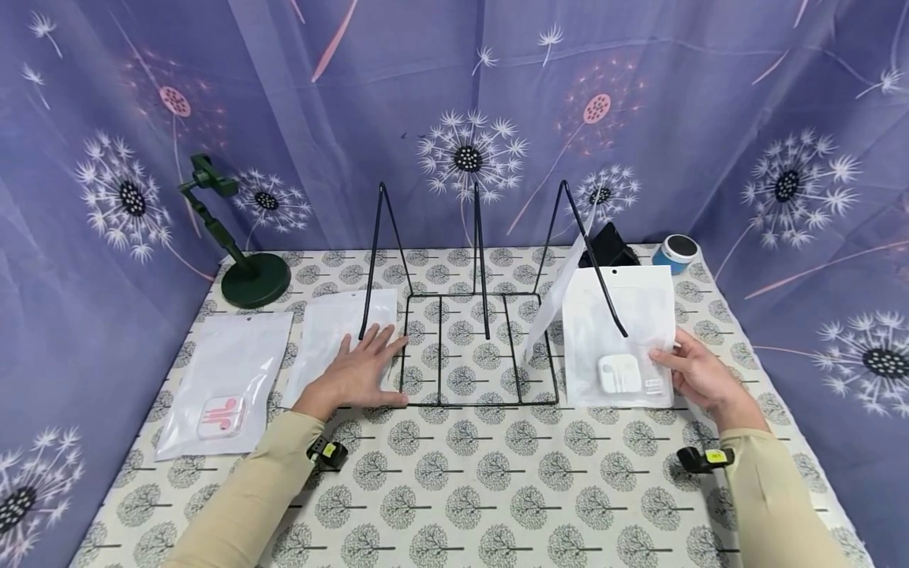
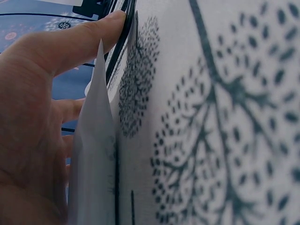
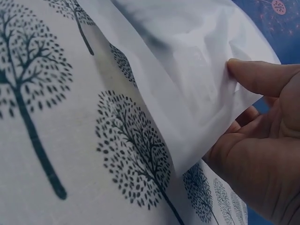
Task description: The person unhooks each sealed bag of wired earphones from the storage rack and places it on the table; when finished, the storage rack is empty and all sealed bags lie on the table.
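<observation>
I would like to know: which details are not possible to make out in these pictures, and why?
Label on the held bag: print too small, head view.
Right hand: some fingertips hidden behind that bag, head view.
Second bag from left: partly covered by the left hand, head view.
Black object: lower part behind the held bag, head view.

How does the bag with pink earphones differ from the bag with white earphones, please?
The bag with pink earphones lies on the table, unheld; the bag with white earphones is pinched at its edge by the right hand. In the head view, the first bag slants, while the second looks nearly straight. There, a bar of the rack crosses the second bag, but not the first. Both are white, with a small hole near the top.
</observation>
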### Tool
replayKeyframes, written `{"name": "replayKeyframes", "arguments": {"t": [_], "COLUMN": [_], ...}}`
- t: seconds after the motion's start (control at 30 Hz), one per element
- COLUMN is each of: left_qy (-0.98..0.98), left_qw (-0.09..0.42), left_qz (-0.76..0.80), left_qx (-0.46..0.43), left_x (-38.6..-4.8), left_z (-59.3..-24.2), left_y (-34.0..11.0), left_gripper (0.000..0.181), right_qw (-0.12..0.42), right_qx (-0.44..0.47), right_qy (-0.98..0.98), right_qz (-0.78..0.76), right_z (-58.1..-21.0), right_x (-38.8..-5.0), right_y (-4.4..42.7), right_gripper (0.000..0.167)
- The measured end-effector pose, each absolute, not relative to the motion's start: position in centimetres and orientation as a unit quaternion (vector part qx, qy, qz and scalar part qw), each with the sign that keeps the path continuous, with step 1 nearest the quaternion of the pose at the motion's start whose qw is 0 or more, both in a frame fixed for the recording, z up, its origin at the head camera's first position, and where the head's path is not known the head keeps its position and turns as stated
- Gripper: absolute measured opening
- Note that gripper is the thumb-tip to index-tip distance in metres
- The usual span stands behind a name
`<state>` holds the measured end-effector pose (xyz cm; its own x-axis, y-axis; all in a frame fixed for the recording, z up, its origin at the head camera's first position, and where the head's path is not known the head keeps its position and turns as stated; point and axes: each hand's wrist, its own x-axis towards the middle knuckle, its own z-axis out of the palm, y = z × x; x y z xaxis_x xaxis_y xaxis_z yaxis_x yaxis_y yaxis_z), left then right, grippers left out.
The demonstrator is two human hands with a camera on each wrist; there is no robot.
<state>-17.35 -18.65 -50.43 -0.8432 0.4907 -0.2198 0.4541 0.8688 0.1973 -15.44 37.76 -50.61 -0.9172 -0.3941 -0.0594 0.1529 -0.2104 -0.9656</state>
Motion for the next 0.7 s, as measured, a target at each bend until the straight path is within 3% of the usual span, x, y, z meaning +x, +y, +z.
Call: {"name": "replayKeyframes", "arguments": {"t": [0.3, 0.7], "left_qy": [0.957, 0.958], "left_qw": [0.129, 0.126], "left_qz": [0.074, 0.078], "left_qx": [0.247, 0.246], "left_x": [-17.4, -17.3], "left_z": [-50.4, -50.4], "left_y": [-18.7, -18.6], "left_gripper": [0.110, 0.108], "right_qw": [0.201, 0.192], "right_qx": [-0.033, 0.008], "right_qy": [0.663, 0.707], "right_qz": [-0.721, -0.680], "right_z": [-50.8, -50.9], "right_x": [-15.5, -15.5], "right_y": [37.1, 36.3], "right_gripper": [0.042, 0.043]}}
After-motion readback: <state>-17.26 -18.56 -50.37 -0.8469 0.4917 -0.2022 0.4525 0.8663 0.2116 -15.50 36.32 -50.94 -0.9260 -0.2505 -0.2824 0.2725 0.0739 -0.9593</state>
